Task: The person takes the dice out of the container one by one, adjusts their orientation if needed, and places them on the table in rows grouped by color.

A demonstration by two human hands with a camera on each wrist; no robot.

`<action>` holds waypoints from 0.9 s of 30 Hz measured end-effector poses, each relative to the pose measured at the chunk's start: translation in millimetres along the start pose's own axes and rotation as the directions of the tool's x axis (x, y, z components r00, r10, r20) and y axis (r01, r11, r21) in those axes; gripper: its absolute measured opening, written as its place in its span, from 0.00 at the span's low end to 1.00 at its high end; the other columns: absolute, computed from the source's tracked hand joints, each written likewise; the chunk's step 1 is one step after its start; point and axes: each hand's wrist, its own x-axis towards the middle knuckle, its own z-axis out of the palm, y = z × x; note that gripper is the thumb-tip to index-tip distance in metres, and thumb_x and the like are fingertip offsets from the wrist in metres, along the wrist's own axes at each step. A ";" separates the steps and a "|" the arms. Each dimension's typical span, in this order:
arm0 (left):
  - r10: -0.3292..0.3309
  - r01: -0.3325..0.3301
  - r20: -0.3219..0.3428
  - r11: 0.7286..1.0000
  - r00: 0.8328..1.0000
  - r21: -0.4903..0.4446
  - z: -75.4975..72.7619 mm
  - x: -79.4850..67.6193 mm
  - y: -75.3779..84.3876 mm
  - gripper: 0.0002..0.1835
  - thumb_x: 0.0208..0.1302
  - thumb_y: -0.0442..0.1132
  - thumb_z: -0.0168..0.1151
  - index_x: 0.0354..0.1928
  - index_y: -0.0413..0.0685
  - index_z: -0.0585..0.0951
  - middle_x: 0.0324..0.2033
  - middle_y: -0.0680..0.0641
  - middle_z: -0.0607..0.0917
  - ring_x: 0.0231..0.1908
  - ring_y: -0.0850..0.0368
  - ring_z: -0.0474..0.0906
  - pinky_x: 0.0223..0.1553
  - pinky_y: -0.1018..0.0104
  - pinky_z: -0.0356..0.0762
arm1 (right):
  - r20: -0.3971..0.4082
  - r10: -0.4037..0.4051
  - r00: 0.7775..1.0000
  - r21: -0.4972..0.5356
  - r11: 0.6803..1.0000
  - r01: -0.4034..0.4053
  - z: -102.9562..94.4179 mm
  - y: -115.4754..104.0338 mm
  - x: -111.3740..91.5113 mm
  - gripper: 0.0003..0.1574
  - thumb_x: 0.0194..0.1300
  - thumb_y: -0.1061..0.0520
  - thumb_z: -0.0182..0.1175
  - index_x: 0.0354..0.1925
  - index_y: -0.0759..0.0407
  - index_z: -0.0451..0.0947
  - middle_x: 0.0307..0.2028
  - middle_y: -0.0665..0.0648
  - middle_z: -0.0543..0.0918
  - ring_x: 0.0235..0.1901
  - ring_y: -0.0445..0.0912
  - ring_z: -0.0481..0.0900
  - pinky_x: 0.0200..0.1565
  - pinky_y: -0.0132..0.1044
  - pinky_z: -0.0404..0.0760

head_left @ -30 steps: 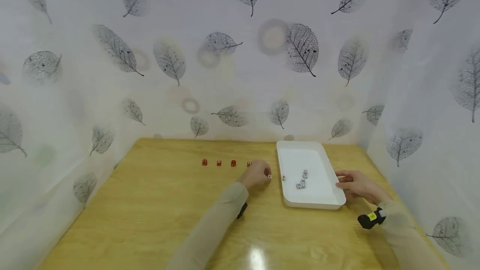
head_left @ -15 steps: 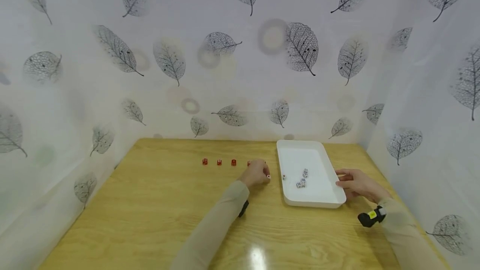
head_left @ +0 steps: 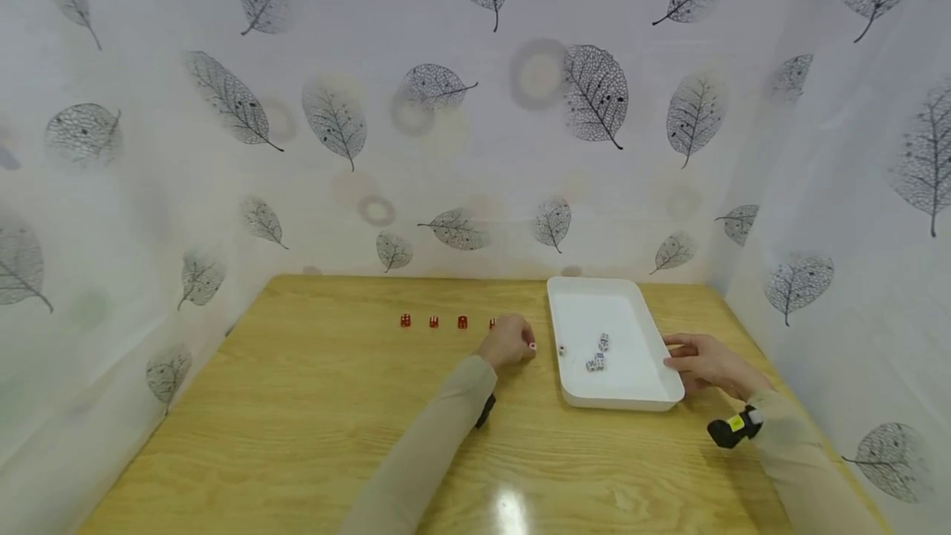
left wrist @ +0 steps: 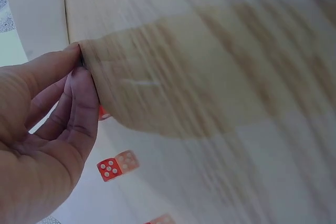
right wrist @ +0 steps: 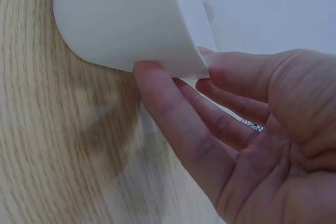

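My left hand (head_left: pixel 508 340) pinches a small white die (head_left: pixel 532 346) between thumb and fingertips, just above or at the table, left of the white tray (head_left: pixel 576 392). In the left wrist view the fingers hide the die, and a red die (left wrist: pixel 108 169) lies beyond them. Several red dice stand in a spaced row at the back; one red die (head_left: pixel 493 323) is close behind the left hand. My right hand (head_left: pixel 709 363) holds the tray's right side. In the right wrist view its thumb is at the rim and a finger lies against the outer wall of the tray (right wrist: pixel 118 22).
Several white dice (head_left: pixel 600 362) lie in the tray, one white die (head_left: pixel 561 350) near its left wall. Further left in the row is a red die (head_left: pixel 405 320). The wooden table (head_left: pixel 297 403) meets leaf-patterned curtains (head_left: pixel 475 147) at the back and sides.
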 end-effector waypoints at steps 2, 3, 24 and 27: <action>0.000 0.000 -0.010 1.000 1.000 0.001 -0.8 0.1 1.4 0.03 0.57 0.34 0.71 0.32 0.44 0.85 0.33 0.50 0.83 0.34 0.58 0.76 0.38 0.66 0.78 | 0.007 -0.013 1.000 0.003 1.000 0.013 -0.3 -0.4 -0.3 0.41 0.71 0.55 0.57 0.72 0.72 0.52 0.63 0.80 0.65 0.43 0.47 0.82 0.38 0.43 0.85; -0.002 0.002 -0.015 1.000 1.000 0.006 -1.2 0.1 2.1 0.03 0.57 0.34 0.71 0.32 0.43 0.84 0.33 0.50 0.84 0.34 0.57 0.76 0.38 0.66 0.78 | 0.011 -0.018 1.000 0.006 1.000 0.018 -0.4 -0.6 -0.7 0.41 0.72 0.55 0.56 0.72 0.71 0.52 0.63 0.80 0.65 0.44 0.47 0.82 0.38 0.43 0.85; -0.033 0.033 0.009 0.999 0.999 0.000 -2.5 0.7 5.2 0.09 0.55 0.30 0.71 0.39 0.40 0.85 0.36 0.47 0.84 0.37 0.56 0.78 0.39 0.64 0.80 | 0.031 -0.029 0.999 0.015 0.999 0.029 -2.3 -1.5 -2.9 0.42 0.73 0.54 0.55 0.74 0.70 0.49 0.65 0.80 0.63 0.47 0.49 0.81 0.39 0.42 0.85; -0.015 0.015 -0.005 1.000 1.000 0.000 -3.6 -0.4 7.5 0.11 0.57 0.29 0.68 0.43 0.39 0.84 0.37 0.47 0.84 0.37 0.55 0.78 0.41 0.64 0.80 | 0.033 -0.029 0.999 0.015 0.999 0.028 -2.4 -0.5 -3.0 0.42 0.73 0.55 0.55 0.74 0.71 0.49 0.65 0.80 0.62 0.48 0.50 0.81 0.40 0.43 0.85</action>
